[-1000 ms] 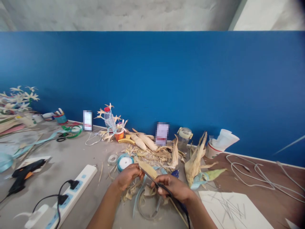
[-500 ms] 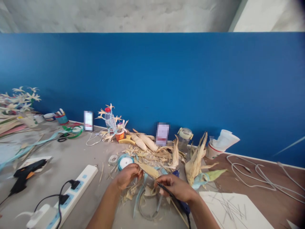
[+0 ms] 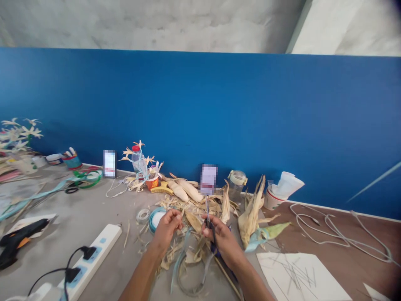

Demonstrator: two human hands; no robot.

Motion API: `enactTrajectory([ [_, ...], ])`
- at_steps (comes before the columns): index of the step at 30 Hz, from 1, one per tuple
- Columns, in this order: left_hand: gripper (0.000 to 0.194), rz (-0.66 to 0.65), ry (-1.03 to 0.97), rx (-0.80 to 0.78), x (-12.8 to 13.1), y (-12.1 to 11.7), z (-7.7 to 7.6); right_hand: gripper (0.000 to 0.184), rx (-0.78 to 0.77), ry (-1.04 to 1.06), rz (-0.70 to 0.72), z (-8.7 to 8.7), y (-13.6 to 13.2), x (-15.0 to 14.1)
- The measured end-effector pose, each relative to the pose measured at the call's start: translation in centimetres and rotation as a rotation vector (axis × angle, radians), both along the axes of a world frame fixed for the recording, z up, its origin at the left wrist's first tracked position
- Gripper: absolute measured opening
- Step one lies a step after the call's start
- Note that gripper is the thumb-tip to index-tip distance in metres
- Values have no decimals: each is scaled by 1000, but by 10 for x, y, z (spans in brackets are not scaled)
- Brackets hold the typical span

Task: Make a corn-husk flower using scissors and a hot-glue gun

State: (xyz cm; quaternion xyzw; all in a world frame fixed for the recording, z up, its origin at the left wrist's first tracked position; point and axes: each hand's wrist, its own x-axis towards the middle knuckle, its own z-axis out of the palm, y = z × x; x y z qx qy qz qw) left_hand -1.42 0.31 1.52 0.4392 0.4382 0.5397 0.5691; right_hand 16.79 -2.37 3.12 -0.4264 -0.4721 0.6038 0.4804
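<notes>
My left hand (image 3: 169, 225) has its fingers curled together in a pinch. Whatever they hold, if anything, is too small to make out. A dry corn husk piece (image 3: 193, 220) shows between my two hands; I cannot tell if either touches it. My right hand (image 3: 221, 238) grips a slim dark-handled tool (image 3: 207, 207) with a narrow shiny metal tip pointing up and away. Just beyond my left fingers is a roll of light blue ribbon (image 3: 153, 221). Below my hands lie husk scraps (image 3: 169, 257) and a coil of wire (image 3: 184, 280).
A white power strip (image 3: 94, 251) with plugs and a black glue gun (image 3: 23, 238) lie on the left. Corn husks (image 3: 252, 213) and a card with thin wires (image 3: 300, 276) are at right. Phones (image 3: 209, 179), a jar (image 3: 237, 184) and a paper cup (image 3: 275, 198) line the blue partition (image 3: 200, 108).
The tool in my right hand has swung from pointing down to tip up. My left hand has shifted slightly toward the husk piece. The whole view has moved a little to the right.
</notes>
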Motion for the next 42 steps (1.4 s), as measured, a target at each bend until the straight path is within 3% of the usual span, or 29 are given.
enactTrajectory([
  [5,28,-36,17,-32,11,-3,-3,46,15,112,-158,-12,3,-13],
  [10,27,-157,85,-36,21,-8,-4,45,73,59,-214,-15,4,-18],
  [15,20,-241,147,-32,24,-12,-6,33,106,-44,-301,-12,3,-19],
  [21,23,-213,120,-26,22,-11,1,36,29,96,-340,-18,7,-18],
  [28,26,-164,96,-16,20,-9,1,37,-55,340,-409,-14,8,-12],
  [35,31,-112,86,25,11,-5,-6,37,-34,349,-364,-6,9,-7],
  [42,39,-392,130,-37,16,-12,-2,39,-21,268,-304,-5,7,-9],
])
